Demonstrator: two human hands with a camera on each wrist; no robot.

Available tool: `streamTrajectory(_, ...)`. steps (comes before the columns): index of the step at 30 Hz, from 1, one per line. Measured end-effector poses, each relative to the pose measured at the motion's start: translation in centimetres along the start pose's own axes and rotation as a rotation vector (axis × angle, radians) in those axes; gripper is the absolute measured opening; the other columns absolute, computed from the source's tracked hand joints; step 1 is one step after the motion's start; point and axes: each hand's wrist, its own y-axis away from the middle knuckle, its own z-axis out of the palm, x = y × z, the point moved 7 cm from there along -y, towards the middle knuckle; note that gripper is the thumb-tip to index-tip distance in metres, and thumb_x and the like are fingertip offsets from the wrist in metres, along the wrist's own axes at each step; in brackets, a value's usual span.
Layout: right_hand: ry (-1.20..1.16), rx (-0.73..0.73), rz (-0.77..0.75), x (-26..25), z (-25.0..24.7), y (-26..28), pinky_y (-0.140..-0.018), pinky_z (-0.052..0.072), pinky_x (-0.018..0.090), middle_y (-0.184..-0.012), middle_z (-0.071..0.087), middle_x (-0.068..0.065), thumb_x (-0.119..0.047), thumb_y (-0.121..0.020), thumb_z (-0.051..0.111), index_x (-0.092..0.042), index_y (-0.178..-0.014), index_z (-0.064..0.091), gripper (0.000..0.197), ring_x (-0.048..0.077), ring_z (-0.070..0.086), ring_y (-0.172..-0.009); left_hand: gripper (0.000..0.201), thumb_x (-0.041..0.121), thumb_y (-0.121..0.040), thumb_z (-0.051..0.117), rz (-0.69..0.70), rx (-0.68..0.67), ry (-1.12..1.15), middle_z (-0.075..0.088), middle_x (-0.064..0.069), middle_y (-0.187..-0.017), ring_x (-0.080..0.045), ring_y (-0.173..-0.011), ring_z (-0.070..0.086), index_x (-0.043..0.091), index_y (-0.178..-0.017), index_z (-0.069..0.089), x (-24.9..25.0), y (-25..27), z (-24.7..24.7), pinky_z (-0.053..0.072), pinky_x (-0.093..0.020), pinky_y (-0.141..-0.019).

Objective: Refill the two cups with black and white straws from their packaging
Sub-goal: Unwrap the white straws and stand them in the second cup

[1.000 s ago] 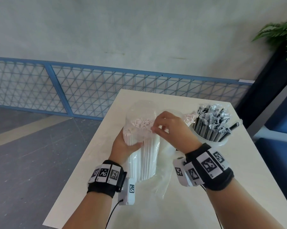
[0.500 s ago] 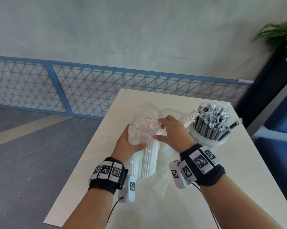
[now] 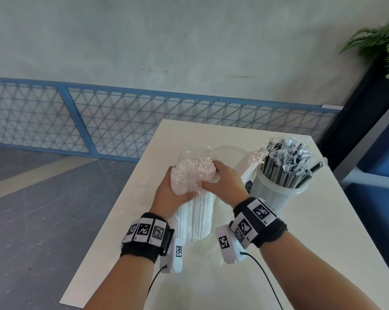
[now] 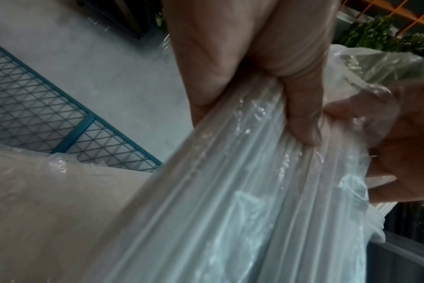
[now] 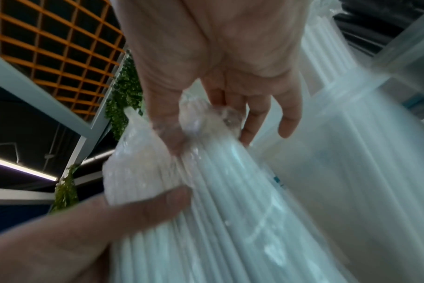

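Gripping the upright bundle of white paper-wrapped straws in its clear plastic bag on the white table, the left hand wraps fingers and thumb round it while the right hand pinches the bag at the top. Best bet: hold steady below, peel the film down. No legible writing.

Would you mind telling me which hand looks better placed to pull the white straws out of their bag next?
Probably the right hand: it sits at the bundle's top end, nearest the second cup, while the left hand steadies the white straws.
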Motion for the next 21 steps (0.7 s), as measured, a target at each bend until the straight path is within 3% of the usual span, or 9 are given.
streamTrajectory(3,-0.072,0.049,0.008,0.4,0.4,0.1,-0.081,0.046,0.026,-0.110,0.064,0.003,-0.030,-0.076,0.071,-0.015,-0.125,0.051,0.055,0.019,0.059,-0.100,0.061,0.020,-0.053,0.082,0.017,0.036,-0.015,0.063,0.012,-0.103,-0.008,-0.102,0.059,0.035,-0.104,0.051,0.2,0.2,-0.1,0.049,-0.028,-0.087)
streamTrajectory(7,-0.081,0.090,-0.009,0.4,0.4,0.2,-0.083,0.048,0.029,-0.110,0.065,0.005,-0.042,-0.082,0.063,-0.014,-0.127,0.050,0.055,0.020,0.060,-0.097,0.063,0.013,-0.060,0.085,0.030,0.042,-0.056,0.061,0.016,-0.105,0.012,-0.096,0.055,0.037,-0.105,0.049,0.5,0.3,-0.1,0.044,-0.011,-0.080)
streamTrajectory(10,-0.054,0.123,0.007,0.5,0.0,0.0,-0.063,0.041,0.021,-0.091,0.062,0.005,-0.047,-0.083,0.059,-0.012,-0.127,0.049,0.057,0.013,0.055,-0.069,0.061,0.011,-0.063,0.084,0.036,0.040,-0.076,0.061,0.018,-0.103,0.018,-0.091,0.054,0.034,-0.108,0.049,0.8,0.5,-0.1,0.043,-0.005,-0.075)
streamTrajectory(12,-0.013,0.145,0.008,0.3,-0.4,0.1,-0.055,0.033,0.017,-0.070,0.044,-0.005,-0.047,-0.084,0.058,-0.009,-0.127,0.048,0.057,0.007,0.042,-0.056,0.061,0.011,-0.063,0.084,0.036,0.045,-0.080,0.061,0.018,-0.103,0.015,-0.094,0.055,0.030,-0.111,0.050,1.0,0.5,-0.1,0.043,-0.007,-0.076)
streamTrajectory(13,0.005,0.159,-0.009,0.0,-0.6,0.1,-0.059,0.037,0.019,-0.067,0.037,-0.010,-0.046,-0.085,0.057,-0.008,-0.127,0.047,0.057,0.011,0.044,-0.061,0.060,0.011,-0.063,0.084,0.034,0.047,-0.079,0.061,0.018,-0.103,0.013,-0.095,0.055,0.031,-0.110,0.051,1.0,0.5,-0.1,0.043,-0.009,-0.077)
streamTrajectory(15,0.011,0.183,-0.057,-0.9,-1.2,0.5,-0.089,0.042,0.036,-0.068,0.034,-0.015,-0.041,-0.087,0.057,-0.004,-0.128,0.047,0.056,0.024,0.052,-0.091,0.061,0.009,-0.064,0.083,0.027,0.052,-0.073,0.060,0.021,-0.102,0.012,-0.097,0.054,0.038,-0.105,0.049,1.1,0.6,0.0,0.042,-0.010,-0.077)
streamTrajectory(17,-0.001,0.230,-0.096,-1.8,-2.1,0.8,-0.109,0.026,0.045,-0.067,0.036,-0.016,-0.038,-0.088,0.056,-0.001,-0.129,0.046,0.056,0.025,0.045,-0.113,0.061,0.007,-0.064,0.083,0.030,0.046,-0.067,0.058,0.024,-0.102,0.013,-0.097,0.053,0.041,-0.102,0.048,1.2,0.7,0.1,0.041,-0.006,-0.076)
streamTrajectory(19,-0.011,0.304,-0.143,-3.0,-3.3,1.0,-0.110,0.024,0.046,-0.071,0.048,-0.008,-0.038,-0.088,0.055,0.000,-0.125,0.049,0.052,0.021,0.044,-0.108,0.059,0.006,-0.065,0.082,0.036,0.038,-0.067,0.058,0.025,-0.101,0.020,-0.093,0.052,0.040,-0.099,0.049,1.2,0.8,0.3,0.040,0.000,-0.074)
streamTrajectory(21,-0.069,0.355,-0.182,-4.4,-4.7,0.8,-0.101,0.035,0.039,-0.087,0.059,0.007,-0.035,-0.089,0.056,0.001,-0.119,0.051,0.047,0.018,0.046,-0.097,0.057,0.006,-0.065,0.082,0.035,0.031,-0.068,0.059,0.023,-0.101,0.022,-0.091,0.052,0.040,-0.098,0.050,1.1,0.8,0.4,0.041,-0.002,-0.075)
